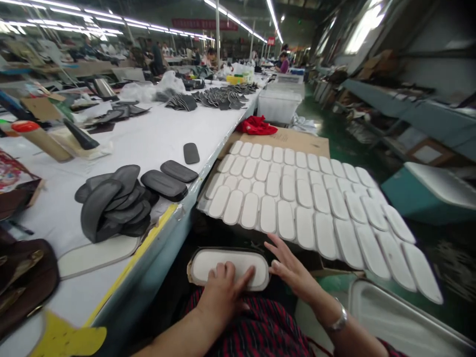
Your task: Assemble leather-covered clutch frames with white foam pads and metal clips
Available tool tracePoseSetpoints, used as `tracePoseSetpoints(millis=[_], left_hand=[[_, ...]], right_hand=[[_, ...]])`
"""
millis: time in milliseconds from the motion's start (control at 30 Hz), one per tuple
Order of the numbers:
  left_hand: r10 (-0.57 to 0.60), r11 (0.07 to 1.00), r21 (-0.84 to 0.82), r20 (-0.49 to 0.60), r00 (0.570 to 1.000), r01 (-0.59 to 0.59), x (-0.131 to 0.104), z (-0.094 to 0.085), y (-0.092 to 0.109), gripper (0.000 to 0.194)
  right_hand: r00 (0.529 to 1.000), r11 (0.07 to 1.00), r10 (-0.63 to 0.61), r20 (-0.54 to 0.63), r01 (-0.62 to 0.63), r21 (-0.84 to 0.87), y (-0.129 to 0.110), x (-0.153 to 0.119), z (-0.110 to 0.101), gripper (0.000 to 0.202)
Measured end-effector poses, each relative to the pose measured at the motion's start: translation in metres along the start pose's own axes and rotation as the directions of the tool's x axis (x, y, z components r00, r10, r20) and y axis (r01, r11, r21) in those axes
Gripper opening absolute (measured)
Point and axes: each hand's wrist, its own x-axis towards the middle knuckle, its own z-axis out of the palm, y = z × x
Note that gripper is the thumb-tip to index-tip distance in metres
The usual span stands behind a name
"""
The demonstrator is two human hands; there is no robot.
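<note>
Striped clothing (pixel 260 325) borders a white pad (pixel 238 257), left hand (pixel 222 295) spread atop, right hand (pixel 294 276) unclenched alongside.

Near you, your left hand (pixel 225 285) rests on a single panel (pixel 241 259), your right hand (pixel 295 277) at its right end. The table (pixel 148 139) on your left bears a heap of pads (pixel 126 215); beyond the panel, to the right, lie rows of panels (pixel 304 192), a cloth (pixel 258 126) past their far left corner.

Red cloth (pixel 257 125) near whitish bin (pixel 277 106); teal box (pixel 416 196).
</note>
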Motion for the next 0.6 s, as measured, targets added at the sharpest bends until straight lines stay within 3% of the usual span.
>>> tracePoseSetpoints(millis=[133, 267, 400, 500, 600], left_hand=[[-0.023, 0.998, 0.059, 0.052, 0.998, 0.020, 0.012, -0.006, 0.006, 0.080], [-0.021, 0.997, 0.081, 0.051, 0.998, 0.017, 0.014, -0.006, 0.005, 0.067], [-0.040, 0.990, 0.136, 0.017, 0.999, 0.038, 0.010, -0.001, 0.009, 0.067], [-0.038, 0.984, 0.174, 0.004, 0.999, 0.037, 0.007, 0.001, 0.012, 0.073], [-0.016, 0.982, 0.188, 0.022, 1.000, 0.012, 0.007, 0.000, 0.012, 0.082]], right_hand=[[0.956, 0.983, 0.027, -0.292, 0.027, 0.180, 0.006, -0.011, -0.014, 0.043], [0.900, 0.975, 0.177, -0.398, -0.105, 0.198, 0.023, -0.016, -0.024, 0.032], [0.878, 0.947, 0.301, -0.372, -0.229, 0.225, 0.048, -0.017, -0.022, 0.027], [0.882, 0.854, 0.425, -0.206, -0.315, 0.414, 0.064, -0.018, -0.014, 0.027], [0.889, 0.745, 0.457, -0.025, -0.367, 0.557, 0.077, -0.018, -0.005, 0.029]])
